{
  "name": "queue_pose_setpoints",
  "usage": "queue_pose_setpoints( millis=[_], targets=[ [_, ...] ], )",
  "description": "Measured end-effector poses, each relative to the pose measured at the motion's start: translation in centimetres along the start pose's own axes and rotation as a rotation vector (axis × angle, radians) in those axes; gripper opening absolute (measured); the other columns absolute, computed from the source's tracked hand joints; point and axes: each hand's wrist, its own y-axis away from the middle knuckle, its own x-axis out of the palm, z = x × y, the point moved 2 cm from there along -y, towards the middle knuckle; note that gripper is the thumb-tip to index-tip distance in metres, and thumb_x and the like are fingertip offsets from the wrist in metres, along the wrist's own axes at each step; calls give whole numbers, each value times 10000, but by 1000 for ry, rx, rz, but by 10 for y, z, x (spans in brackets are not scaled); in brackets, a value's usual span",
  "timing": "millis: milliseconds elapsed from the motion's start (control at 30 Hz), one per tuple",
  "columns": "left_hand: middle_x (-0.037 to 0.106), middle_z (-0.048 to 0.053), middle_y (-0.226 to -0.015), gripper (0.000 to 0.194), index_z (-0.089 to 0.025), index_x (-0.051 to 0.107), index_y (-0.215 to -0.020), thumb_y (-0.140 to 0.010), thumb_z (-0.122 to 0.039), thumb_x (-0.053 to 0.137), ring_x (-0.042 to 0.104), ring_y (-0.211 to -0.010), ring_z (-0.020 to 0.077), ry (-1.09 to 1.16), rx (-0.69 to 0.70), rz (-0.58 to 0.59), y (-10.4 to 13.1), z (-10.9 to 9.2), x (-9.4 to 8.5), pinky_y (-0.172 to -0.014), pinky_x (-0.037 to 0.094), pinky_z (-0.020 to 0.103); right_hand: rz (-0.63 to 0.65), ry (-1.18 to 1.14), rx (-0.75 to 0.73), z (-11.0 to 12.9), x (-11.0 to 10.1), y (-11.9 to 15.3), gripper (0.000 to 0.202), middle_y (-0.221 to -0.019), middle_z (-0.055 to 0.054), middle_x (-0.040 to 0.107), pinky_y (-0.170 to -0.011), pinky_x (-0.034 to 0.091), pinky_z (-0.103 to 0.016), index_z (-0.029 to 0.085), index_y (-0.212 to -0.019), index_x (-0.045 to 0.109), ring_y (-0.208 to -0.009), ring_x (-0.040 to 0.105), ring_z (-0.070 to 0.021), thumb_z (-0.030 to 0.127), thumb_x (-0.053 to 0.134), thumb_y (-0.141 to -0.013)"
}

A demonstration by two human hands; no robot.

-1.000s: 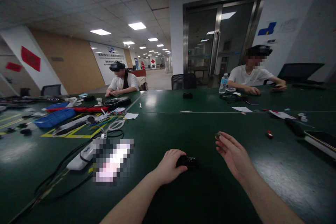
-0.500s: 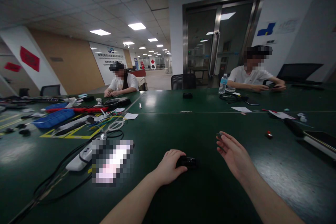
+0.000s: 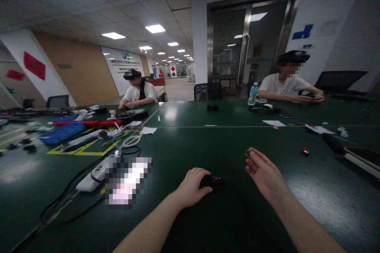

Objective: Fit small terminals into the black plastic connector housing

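Observation:
My left hand (image 3: 194,187) rests on the dark green table, its fingers and thumb closed round the left end of a small black object (image 3: 216,182). The object's right end sticks out, shiny on top. To the right, my right hand (image 3: 263,170) is raised a little over the table, palm turned inward. Between its thumb and fingertips it pinches a small dark piece (image 3: 247,152), too small to name. The two hands are apart.
A white power strip (image 3: 92,178) with black cables and a blurred bright screen (image 3: 129,182) lie left. Behind are a blue basket (image 3: 62,133) and tools. A small red item (image 3: 304,151) lies right. Two people sit across the table, near a water bottle (image 3: 253,94).

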Motion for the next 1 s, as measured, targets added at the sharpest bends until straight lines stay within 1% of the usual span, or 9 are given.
queue_pose_setpoints(
  millis=[100, 167, 400, 600, 767, 1000],
  targets=[
    [536, 36, -1180, 402, -245, 519, -1133, -761, -291, 663, 449, -1120, 235, -1, 8, -8, 0, 2, 1, -982, 326, 394, -7, -75, 39, 2, 3, 3, 218, -907, 22, 638, -566, 500, -185, 281, -887, 674, -710, 576, -113, 257, 724, -677],
    [532, 34, -1188, 404, -251, 517, -1136, -762, -296, 662, 445, -1127, 235, 7, 8, -9, 0, 2, 1, -984, 325, 394, -2, -88, 56, 3, 4, 4, 203, -922, 17, 635, -566, 500, -179, 278, -885, 680, -721, 570, -113, 249, 717, -687],
    [527, 29, -1188, 397, -262, 515, -1143, -773, -314, 648, 443, -1129, 236, 23, -13, 4, 1, 1, -2, -973, 340, 397, 15, -92, 62, 1, 3, 2, 172, -937, 8, 629, -567, 502, -184, 279, -868, 690, -732, 561, -119, 274, 715, -697],
    [533, 35, -1182, 398, -253, 513, -1144, -773, -314, 644, 447, -1126, 240, 9, 7, 4, 1, 0, -1, -972, 336, 405, 55, -71, 60, -4, -1, -1, 243, -975, 9, 619, -594, 507, -195, 286, -904, 683, -759, 558, -121, 309, 746, -670],
    [511, 49, -1220, 420, -251, 493, -1176, -783, -325, 625, 432, -1150, 257, -8, -3, 10, 1, 2, 0, -970, 331, 423, 61, -65, 71, -7, -1, -2, 273, -1000, 14, 610, -609, 503, -186, 290, -914, 680, -769, 551, -113, 311, 762, -655],
    [526, 35, -1193, 401, -255, 507, -1144, -772, -314, 644, 442, -1137, 237, -2, 6, -4, 0, 2, 1, -976, 329, 399, 61, -27, 48, -8, -1, -1, 295, -998, 11, 621, -614, 504, -218, 299, -900, 681, -787, 561, -137, 347, 777, -625]
  ],
)
